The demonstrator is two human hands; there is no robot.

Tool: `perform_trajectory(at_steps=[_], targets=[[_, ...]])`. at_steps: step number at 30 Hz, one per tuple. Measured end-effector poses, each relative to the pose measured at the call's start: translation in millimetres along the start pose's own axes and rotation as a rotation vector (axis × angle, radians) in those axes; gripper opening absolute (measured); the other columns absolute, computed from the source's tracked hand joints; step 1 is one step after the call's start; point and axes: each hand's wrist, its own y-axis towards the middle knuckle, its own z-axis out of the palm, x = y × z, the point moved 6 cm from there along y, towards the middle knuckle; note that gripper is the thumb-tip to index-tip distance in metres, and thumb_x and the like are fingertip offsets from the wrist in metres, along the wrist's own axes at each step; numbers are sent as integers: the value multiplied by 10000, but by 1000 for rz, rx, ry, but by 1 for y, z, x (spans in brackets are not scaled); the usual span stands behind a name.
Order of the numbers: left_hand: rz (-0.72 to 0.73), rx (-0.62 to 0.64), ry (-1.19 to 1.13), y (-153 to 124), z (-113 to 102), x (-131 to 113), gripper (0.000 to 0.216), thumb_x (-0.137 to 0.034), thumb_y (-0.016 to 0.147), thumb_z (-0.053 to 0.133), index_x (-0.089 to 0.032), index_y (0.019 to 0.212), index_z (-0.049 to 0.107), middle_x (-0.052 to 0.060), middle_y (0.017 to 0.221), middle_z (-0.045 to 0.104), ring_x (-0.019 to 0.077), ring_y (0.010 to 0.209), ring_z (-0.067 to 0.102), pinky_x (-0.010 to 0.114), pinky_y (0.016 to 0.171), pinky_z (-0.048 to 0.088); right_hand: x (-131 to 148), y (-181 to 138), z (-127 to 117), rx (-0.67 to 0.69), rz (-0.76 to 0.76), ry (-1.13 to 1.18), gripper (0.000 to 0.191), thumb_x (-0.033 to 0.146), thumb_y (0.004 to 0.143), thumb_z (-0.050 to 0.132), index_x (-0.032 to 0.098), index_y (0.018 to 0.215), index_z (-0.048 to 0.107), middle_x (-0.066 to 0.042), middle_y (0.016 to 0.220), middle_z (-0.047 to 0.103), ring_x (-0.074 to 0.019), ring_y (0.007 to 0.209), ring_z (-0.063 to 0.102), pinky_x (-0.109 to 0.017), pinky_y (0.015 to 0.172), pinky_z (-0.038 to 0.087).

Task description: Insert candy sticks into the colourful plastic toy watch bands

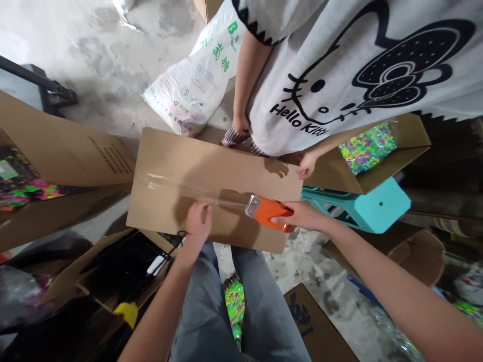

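A closed cardboard box (211, 166) lies across my lap, with a strip of clear tape (181, 188) running along its middle seam. My right hand (302, 215) grips an orange tape dispenser (267, 212) pressed on the box near its right end. My left hand (198, 221) rests flat on the box's near half, fingers down on the cardboard just below the tape. A person in a white printed shirt stands at the far side; one hand (306, 166) of theirs touches the box's right corner.
An open carton (381, 156) of bright multicoloured pieces sits at the right above a teal plastic stool (370, 206). Another open carton (56, 146) stands at the left. A white printed sack (196, 80) lies on the concrete floor. More boxes crowd my legs.
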Motion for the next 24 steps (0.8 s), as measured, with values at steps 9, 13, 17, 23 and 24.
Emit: perform_trajectory(at_steps=[9, 13, 17, 23, 24], targets=[[111, -390, 607, 65, -41, 29, 578, -343, 971, 258, -86, 1488, 226, 156, 1569, 184, 313, 1460, 87, 564, 1159, 35, -27, 24, 9, -96, 72, -253, 583, 762, 715, 495, 193, 664, 609, -37, 654, 651, -164, 595, 567, -242, 510, 333], [142, -392, 652, 70, -39, 39, 595, -353, 969, 254, -74, 1492, 203, 159, 1568, 183, 300, 1461, 87, 545, 1164, 24, -31, 28, 21, -49, 105, -313, 586, 760, 724, 486, 200, 716, 659, -67, 701, 685, -189, 639, 607, -246, 525, 345], [149, -391, 677, 74, -37, 44, 602, -345, 965, 268, -63, 1491, 196, 167, 1574, 150, 296, 1463, 74, 531, 1166, 18, -30, 34, 22, -62, 137, -403, 598, 761, 726, 478, 209, 790, 698, -97, 764, 709, -226, 708, 642, -257, 542, 356], [150, -429, 646, 79, -36, 50, 608, -327, 956, 291, -43, 1485, 199, 192, 1571, 135, 283, 1467, 48, 519, 1164, 1, -28, 30, 15, -61, 118, -412, 659, 803, 708, 458, 204, 807, 717, -127, 762, 709, -251, 705, 649, -282, 545, 372], [149, -433, 645, 79, -37, 51, 607, -328, 955, 292, -39, 1483, 206, 198, 1570, 131, 286, 1467, 39, 520, 1163, 5, -26, 29, 16, -57, 104, -397, 655, 803, 709, 459, 210, 809, 719, -122, 752, 708, -250, 699, 649, -282, 541, 371]])
